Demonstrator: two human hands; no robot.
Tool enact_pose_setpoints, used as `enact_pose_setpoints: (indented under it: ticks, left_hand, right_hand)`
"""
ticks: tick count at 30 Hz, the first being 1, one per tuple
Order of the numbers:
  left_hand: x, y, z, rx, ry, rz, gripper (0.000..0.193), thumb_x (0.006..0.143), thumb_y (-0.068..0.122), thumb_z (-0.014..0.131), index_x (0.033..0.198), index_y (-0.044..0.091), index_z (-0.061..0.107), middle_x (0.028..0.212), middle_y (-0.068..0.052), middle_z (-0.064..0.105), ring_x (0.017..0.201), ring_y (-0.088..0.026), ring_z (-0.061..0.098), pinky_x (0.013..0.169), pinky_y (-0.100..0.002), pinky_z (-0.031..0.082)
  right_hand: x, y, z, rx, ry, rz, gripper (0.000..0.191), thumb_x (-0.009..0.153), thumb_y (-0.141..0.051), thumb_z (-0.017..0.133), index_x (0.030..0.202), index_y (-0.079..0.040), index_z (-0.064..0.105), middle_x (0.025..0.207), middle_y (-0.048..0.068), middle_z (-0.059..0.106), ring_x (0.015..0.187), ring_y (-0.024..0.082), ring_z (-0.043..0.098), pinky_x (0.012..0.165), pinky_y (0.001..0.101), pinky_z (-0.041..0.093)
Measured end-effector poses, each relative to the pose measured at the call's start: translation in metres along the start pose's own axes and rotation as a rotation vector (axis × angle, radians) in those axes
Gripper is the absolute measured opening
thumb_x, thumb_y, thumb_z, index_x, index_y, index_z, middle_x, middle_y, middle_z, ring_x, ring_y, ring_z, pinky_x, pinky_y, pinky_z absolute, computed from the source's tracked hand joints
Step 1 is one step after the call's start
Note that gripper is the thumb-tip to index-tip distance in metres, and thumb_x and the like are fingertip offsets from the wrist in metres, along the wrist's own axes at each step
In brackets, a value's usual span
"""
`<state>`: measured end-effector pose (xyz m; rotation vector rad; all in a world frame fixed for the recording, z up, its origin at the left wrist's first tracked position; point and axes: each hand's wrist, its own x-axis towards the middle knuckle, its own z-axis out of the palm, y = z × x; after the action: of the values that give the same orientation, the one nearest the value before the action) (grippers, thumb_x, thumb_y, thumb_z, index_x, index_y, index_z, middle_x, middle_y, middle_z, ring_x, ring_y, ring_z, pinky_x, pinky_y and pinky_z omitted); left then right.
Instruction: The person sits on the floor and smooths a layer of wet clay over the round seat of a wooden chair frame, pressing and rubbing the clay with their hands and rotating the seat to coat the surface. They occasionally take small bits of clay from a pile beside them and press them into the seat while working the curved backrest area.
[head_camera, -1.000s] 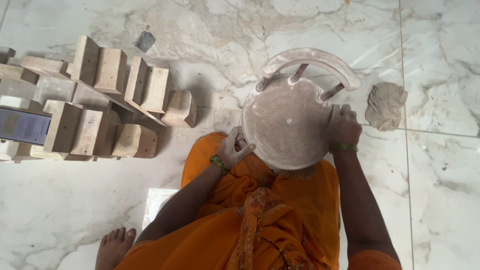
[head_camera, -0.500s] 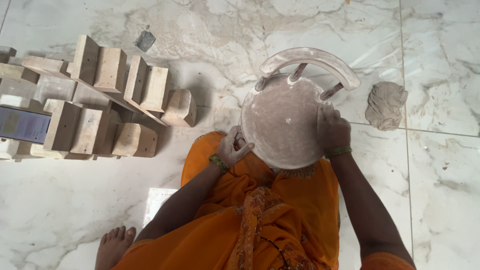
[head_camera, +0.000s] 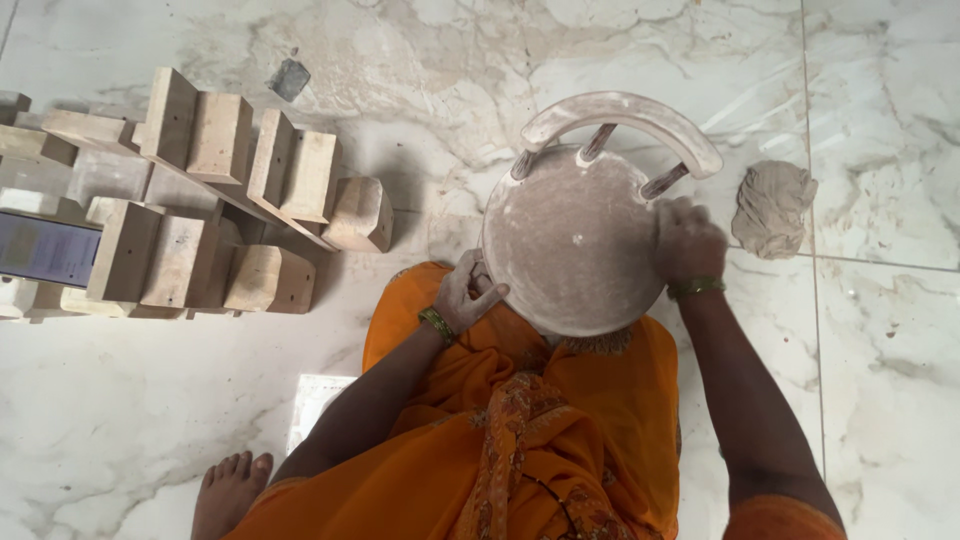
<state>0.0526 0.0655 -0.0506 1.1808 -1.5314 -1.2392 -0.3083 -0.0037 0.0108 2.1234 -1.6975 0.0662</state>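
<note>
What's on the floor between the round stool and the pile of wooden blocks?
Head view: nothing; only bare marble floor lies between the round stool and the wooden blocks.

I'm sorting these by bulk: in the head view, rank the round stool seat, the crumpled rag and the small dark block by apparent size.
1. Round stool seat, though it sits nearer the camera.
2. Crumpled rag.
3. Small dark block.

Woodcraft workshop: wooden blocks (head_camera: 200, 200), marble floor (head_camera: 880, 380)

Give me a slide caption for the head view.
Both hands, left and right, grip a dusty round wooden stool on marble.
</note>
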Motion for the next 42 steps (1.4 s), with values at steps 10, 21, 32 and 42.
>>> enact_pose_setpoints:
  ticks: [10, 21, 32, 42]
  left_hand:
    - [0.0, 0.001, 0.0, -0.009, 0.011, 0.032, 0.059, 0.089, 0.032, 0.077, 0.134, 0.003, 0.052, 0.076, 0.002, 0.064, 0.07, -0.008, 0.061, 0.07, -0.027, 0.053]
    - [-0.001, 0.003, -0.001, 0.009, -0.013, -0.031, 0.06, 0.09, 0.04, 0.075, 0.134, 0.005, 0.053, 0.074, 0.001, 0.063, 0.067, -0.011, 0.059, 0.065, -0.032, 0.051]
    - [0.0, 0.0, 0.0, -0.026, -0.015, -0.046, 0.059, 0.09, 0.036, 0.076, 0.135, 0.005, 0.053, 0.072, 0.003, 0.061, 0.066, -0.009, 0.058, 0.067, -0.029, 0.052]
    - [0.002, -0.008, 0.001, -0.001, -0.006, 0.081, 0.06, 0.093, 0.039, 0.074, 0.135, 0.004, 0.05, 0.087, -0.001, 0.07, 0.075, -0.012, 0.066, 0.071, -0.031, 0.056]
  right_hand:
    - [-0.003, -0.004, 0.004, 0.065, 0.048, -0.054, 0.026, 0.106, -0.018, 0.053, 0.123, -0.011, 0.071, 0.104, 0.007, 0.069, 0.081, 0.022, 0.066, 0.065, 0.0373, 0.056]
    - [-0.036, 0.029, -0.017, 0.299, 0.289, 0.381, 0.023, 0.111, -0.018, 0.057, 0.124, -0.019, 0.076, 0.099, 0.009, 0.064, 0.091, 0.03, 0.064, 0.081, 0.0449, 0.055]
    - [-0.065, -0.101, -0.073, 0.683, 0.282, 0.026, 0.034, 0.098, -0.005, 0.056, 0.126, -0.008, 0.074, 0.096, 0.003, 0.061, 0.095, 0.023, 0.061, 0.095, 0.0391, 0.051]
    - [-0.057, -0.113, -0.087, 0.73, 0.351, 0.044, 0.028, 0.093, -0.007, 0.069, 0.119, -0.011, 0.075, 0.102, 0.001, 0.062, 0.096, 0.022, 0.06, 0.09, 0.0379, 0.049]
